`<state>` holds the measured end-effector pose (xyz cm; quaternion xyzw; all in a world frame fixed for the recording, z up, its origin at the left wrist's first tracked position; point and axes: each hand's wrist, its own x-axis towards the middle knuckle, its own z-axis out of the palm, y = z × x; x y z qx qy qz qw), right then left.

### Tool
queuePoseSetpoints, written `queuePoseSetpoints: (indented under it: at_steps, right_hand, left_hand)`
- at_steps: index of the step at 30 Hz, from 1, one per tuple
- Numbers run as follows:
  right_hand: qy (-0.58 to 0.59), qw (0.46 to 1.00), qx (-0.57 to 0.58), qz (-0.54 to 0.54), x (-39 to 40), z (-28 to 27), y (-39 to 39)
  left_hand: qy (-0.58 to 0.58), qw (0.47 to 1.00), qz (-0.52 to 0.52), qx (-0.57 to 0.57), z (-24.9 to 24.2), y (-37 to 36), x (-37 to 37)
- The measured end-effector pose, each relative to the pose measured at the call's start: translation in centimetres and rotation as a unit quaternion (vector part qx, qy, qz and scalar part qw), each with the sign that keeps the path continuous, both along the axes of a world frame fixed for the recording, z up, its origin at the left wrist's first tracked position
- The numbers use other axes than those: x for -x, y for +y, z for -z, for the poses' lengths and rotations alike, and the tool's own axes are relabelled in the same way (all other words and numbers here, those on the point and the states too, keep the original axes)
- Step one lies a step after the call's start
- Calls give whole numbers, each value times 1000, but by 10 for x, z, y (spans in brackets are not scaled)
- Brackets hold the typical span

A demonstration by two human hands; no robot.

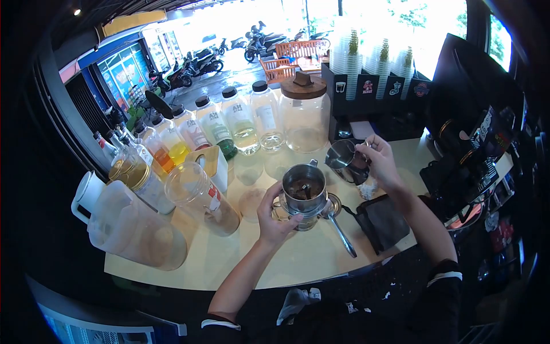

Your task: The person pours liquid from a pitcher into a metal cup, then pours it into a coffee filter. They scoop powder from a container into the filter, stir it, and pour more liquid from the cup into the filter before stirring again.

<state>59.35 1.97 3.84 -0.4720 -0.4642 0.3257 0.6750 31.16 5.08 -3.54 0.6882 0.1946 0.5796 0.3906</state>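
My left hand (275,221) is closed around the side of a metal coffee drip filter (315,203), which sits on top of a small glass (307,223). Dark liquid or grounds show inside the filter. My right hand (381,163) grips a small metal pitcher (344,163) by its handle, tilted, just beyond and to the right of the filter. Right of the glass, a metal spoon (342,232) lies with its bowl on a small round metal piece. A dark folded cloth (382,223) rests below my right forearm.
Several bottles of syrup (240,123) line the table's back edge, beside a large wooden-lidded jar (305,120). On the left stand a plastic pitcher (134,226) and a clear tumbler (209,206). Stacked cups (350,66) rise from a black holder (369,89) at back right.
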Motion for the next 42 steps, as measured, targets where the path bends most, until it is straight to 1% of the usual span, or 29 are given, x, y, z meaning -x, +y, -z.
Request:
queuePoseSetpoints:
  at_steps: [4, 6, 8, 9, 12, 14, 18, 20, 21, 23, 24, 25, 26, 27, 28, 29, 30, 31, 32, 34, 38, 40, 41, 42]
  right_hand:
    - [36, 998, 33, 40, 16, 14, -6]
    - [50, 998, 32, 37, 6, 39, 6]
    - [73, 997, 1, 0, -8, 66, 18]
    - [74, 997, 2, 1, -11, 75, 21]
    - [98, 995, 18, -17, -7, 82, 19]
    - [68, 997, 20, -1, 2, 80, 12]
    - [62, 997, 38, 4, -4, 90, 6]
    - [11, 999, 41, 2, -8, 93, 3]
    - [10, 999, 42, 4, -10, 94, 1]
    - [-89, 987, 112, 74, -2, 73, -13]
    - [-90, 987, 112, 76, 0, 63, -22]
    - [-254, 955, 57, 141, 2, 53, -31]
    - [-409, 890, -1, 201, 5, 43, -39]
    - [-410, 889, -2, 201, 10, 37, -50]
    - [-435, 895, 30, 93, 18, 36, -63]
    - [-454, 889, 61, -15, 25, 37, -75]
    - [-540, 837, 54, -71, 34, 39, -84]
    - [-620, 774, 46, -125, 42, 42, -92]
    - [-620, 774, 45, -123, 47, 45, -99]
    - [-759, 635, -68, -128, 55, 50, -109]
    - [-761, 627, -101, -134, 55, 58, -110]
    - [-734, 647, -121, -167, 54, 59, -111]
    - [-735, 646, -122, -166, 53, 58, -111]
    - [-721, 659, -146, -153, 51, 57, -111]
  left_hand:
    - [-6, 1000, 3, 0, 1, 0, 0]
    - [-7, 1000, 8, 9, -2, -2, 0]
    - [-8, 1000, 14, 19, -4, -4, 0]
    - [-6, 1000, 12, 15, -4, -4, 0]
    - [-4, 1000, 11, 14, -5, -4, -1]
    - [-8, 1000, 11, 15, -4, -4, -1]
    - [-4, 1000, 10, 9, -2, -2, 0]
    - [-2, 1000, 7, 3, -1, -1, 0]
    - [0, 1000, 7, -1, 0, 0, 0]
    - [0, 1000, 8, -5, -1, -1, 1]
    - [1, 1000, 7, -5, -2, -1, 1]
    - [3, 1000, 4, -6, -3, -1, 1]
    - [1, 1000, 5, -7, -2, -1, 0]
    - [-1, 1000, 8, -6, -1, -1, 0]
    - [-2, 1000, 12, -5, -1, 0, 0]
    - [-4, 1000, 11, -6, -1, -1, 1]
    - [-3, 1000, 10, -3, -1, -1, 1]
    - [-1, 1000, 10, -1, -2, -2, 0]
    - [-2, 1000, 11, -3, -3, -2, 0]
    - [7, 1000, 5, 3, -4, -3, 1]
    - [6, 1000, 1, 7, -5, -4, 1]
    - [2, 1000, 0, 1, -4, -4, 1]
    - [1, 1000, 0, -1, -3, -3, 0]
    - [-3, 1000, 3, -3, -2, -3, 0]
